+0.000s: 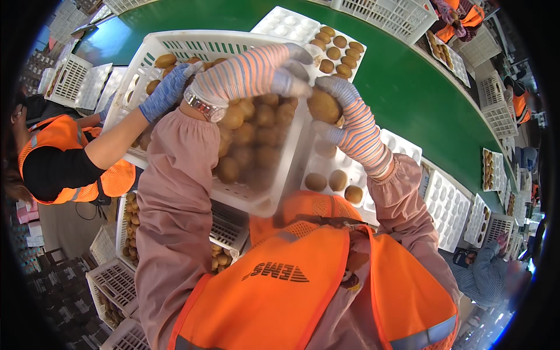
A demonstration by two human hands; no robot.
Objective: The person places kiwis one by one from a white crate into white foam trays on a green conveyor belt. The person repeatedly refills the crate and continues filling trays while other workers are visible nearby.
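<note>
My right hand (pixel 345 109), in a striped knit glove, grips a brown kiwifruit (pixel 324 106) above the inner edge of the trays. To its left, my left hand (pixel 258 72) wears a matching glove and a wristwatch (pixel 205 106). Its fingers are spread, the lowest fingertip close beside that kiwifruit, and I see nothing held in it. Beneath my left hand stands a white plastic crate (pixel 267 205) of loose kiwifruit (pixel 245 127). A white moulded tray (pixel 326 168) with several kiwifruit lies below my right hand; another partly filled tray (pixel 341 54) lies beyond.
A co-worker's blue-gloved hand (pixel 170 92) reaches into the crate from the left. The green conveyor belt (pixel 411 105) curves past the trays. Stacked white crates (pixel 116 284) stand low at left. More moulded trays (pixel 444 205) line the belt's right side; other people work farther off.
</note>
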